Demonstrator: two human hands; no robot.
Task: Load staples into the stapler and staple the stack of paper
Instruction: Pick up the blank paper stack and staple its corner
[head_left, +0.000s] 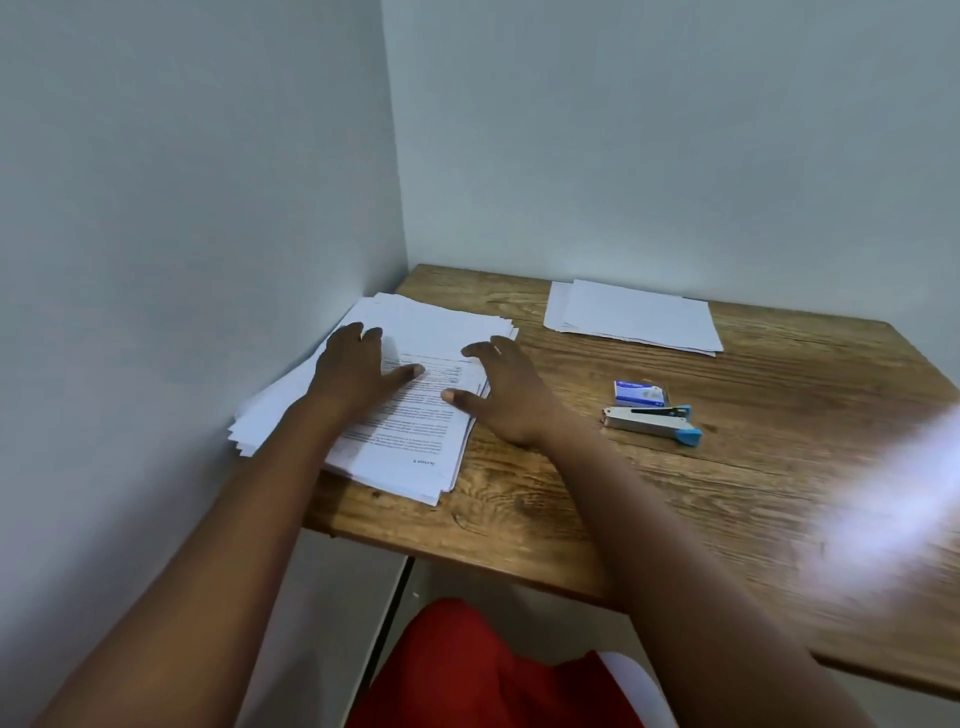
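A loose, fanned stack of white printed paper sheets (410, 395) lies at the far left corner of the brown wood-grain table (727, 467), pushed against the wall. The left hand (353, 376) is laid flat on the stack, fingers spread wide, nothing gripped. The right hand (504, 395) is set at the stack's right edge, open and cupped, thumb on the top sheet and fingers reaching over the far edge; nothing is clasped yet. Both arms are stretched forward and leftward.

The step in hand is judged to be the gathering of the sheets. It is best done by the edges being squared from both sides before anything is lifted, since the lower sheets are splayed.

The silver metal stapler with light blue ends (652, 423) lies near the table's middle, well apart from the stack, with a small blue staple box (640, 393) just beyond it. A second, thinner pile of white sheets (634, 317) rests near the far edge.
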